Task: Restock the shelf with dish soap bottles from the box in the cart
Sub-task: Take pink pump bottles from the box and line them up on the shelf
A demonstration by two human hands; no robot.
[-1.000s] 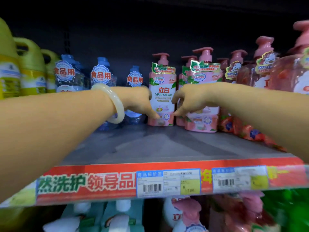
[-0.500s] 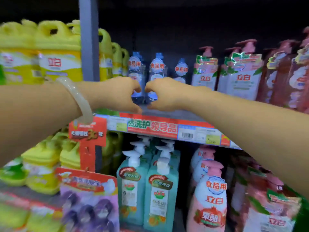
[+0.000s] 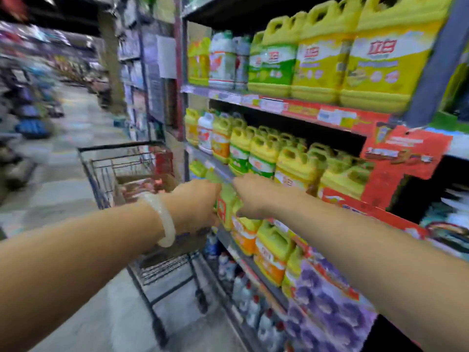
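Note:
My left hand (image 3: 195, 204), with a pale bangle on the wrist, and my right hand (image 3: 251, 196) reach forward side by side, fingers loosely curled, in front of the shelf edge (image 3: 223, 171). Neither hand visibly holds anything; a yellow-green jug (image 3: 225, 207) on the shelf shows between them. Beyond my left hand stands the wire cart (image 3: 101, 171), holding a brown box (image 3: 132, 177) with pink bottle tops (image 3: 142, 185) showing. The picture is blurred by motion.
Shelves on the right carry rows of yellow jugs (image 3: 375, 54), with a red promo sign (image 3: 403, 153) hanging off one shelf edge. Purple packs (image 3: 324, 306) and small bottles (image 3: 248, 298) fill the lower levels. The aisle floor (image 3: 76, 118) runs away on the left.
The view has swung left from the pink and blue soap bottles to the yellow jugs and the cart. Both hands have come away from the shelf and moved left together.

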